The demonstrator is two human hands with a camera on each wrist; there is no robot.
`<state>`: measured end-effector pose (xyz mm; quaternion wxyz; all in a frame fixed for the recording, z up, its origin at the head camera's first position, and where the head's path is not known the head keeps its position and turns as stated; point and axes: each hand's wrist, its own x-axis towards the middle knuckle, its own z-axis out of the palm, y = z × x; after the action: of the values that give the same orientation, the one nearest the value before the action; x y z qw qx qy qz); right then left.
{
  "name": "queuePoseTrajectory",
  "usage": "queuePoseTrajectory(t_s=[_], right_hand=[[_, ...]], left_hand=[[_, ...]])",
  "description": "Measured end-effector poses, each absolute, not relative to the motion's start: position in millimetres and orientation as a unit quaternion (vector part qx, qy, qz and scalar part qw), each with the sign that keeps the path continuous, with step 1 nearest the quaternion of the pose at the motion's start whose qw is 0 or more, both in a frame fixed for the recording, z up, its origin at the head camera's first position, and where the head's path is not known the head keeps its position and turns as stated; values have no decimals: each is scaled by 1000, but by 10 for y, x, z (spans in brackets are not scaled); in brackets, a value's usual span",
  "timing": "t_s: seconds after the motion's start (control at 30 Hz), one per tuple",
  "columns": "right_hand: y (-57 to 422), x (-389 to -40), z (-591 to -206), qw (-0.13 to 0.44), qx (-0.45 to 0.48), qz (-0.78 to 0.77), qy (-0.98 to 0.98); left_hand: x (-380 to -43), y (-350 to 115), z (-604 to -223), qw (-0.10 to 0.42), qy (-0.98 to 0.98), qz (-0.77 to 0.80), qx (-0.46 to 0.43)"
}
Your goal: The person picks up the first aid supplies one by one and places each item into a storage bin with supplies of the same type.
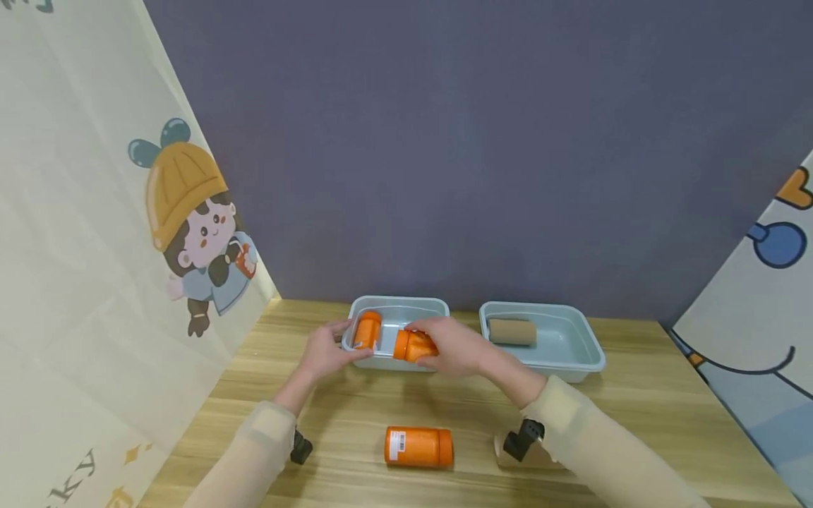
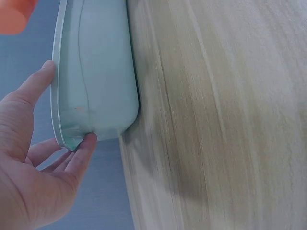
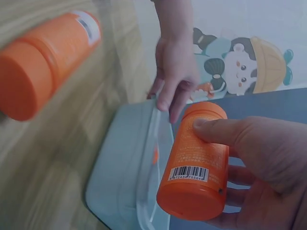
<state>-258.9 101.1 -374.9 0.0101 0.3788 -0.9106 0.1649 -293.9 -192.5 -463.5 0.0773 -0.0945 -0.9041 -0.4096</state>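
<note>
My right hand (image 1: 454, 344) grips an orange bottle (image 3: 195, 158) over the front rim of the left pale blue bin (image 1: 400, 364). The bottle lies nearly sideways in the head view, and its barcode faces the right wrist camera. With thumb and fingers, my left hand (image 2: 41, 167) holds that bin's left front corner, the thumb on the rim. Another orange bottle (image 1: 367, 330) is inside the bin at its left end. A third orange bottle (image 1: 416, 446) lies on its side on the table in front, white label to the left.
To the right stands a second pale blue bin (image 1: 568, 339) with a brown cylinder (image 1: 512, 331) lying in it. Another tan cylinder (image 1: 508, 455) lies on the wooden table (image 1: 356, 451), partly hidden by my right wrist. A dark panel (image 1: 444, 155) rises behind the bins.
</note>
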Motion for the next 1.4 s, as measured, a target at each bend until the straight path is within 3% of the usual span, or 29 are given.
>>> queuePoseTrajectory(t_s=[0.6, 1.4], right_hand=[[915, -2926, -3535, 34, 360, 133, -923], [713, -3263, -3599, -1, 323, 103, -941]], left_hand=[[-2926, -1950, -4621, 70, -901, -420, -82], [-2944, -1907, -4629, 57, -894, -438, -74]])
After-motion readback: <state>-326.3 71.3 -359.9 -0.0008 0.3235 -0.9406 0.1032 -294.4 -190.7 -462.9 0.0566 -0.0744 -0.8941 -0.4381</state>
